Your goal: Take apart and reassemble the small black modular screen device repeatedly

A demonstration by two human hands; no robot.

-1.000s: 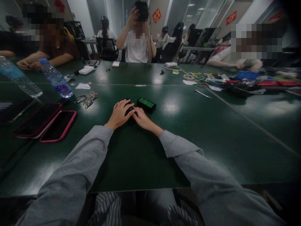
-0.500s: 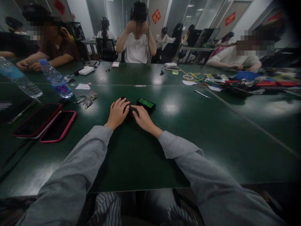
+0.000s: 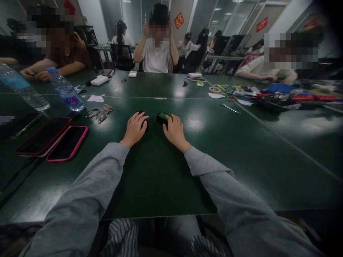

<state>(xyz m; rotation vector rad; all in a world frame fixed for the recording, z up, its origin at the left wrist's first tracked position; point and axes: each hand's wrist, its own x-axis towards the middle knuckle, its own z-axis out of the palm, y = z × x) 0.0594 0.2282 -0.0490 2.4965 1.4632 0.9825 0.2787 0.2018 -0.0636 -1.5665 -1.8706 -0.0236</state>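
Note:
My left hand lies palm down over a small black object, fingers curved across its top and thumb at its right side. Most of that object is covered, so its kind cannot be made out. To the right, my right hand grips a black box with a green circuit board in its open top. The fingers reach over the box's right part and the thumb sits at its near side. Both things rest on the dark green table, a short gap apart.
Eyeglasses, a water bottle and a pink-cased phone lie or stand on the left. A wrench lies to the right, before a heap of cables. Several people sit around the table.
My right hand has moved right, from the box's near left side onto its right part, covering some of the circuit board. My left hand stays on the black object.

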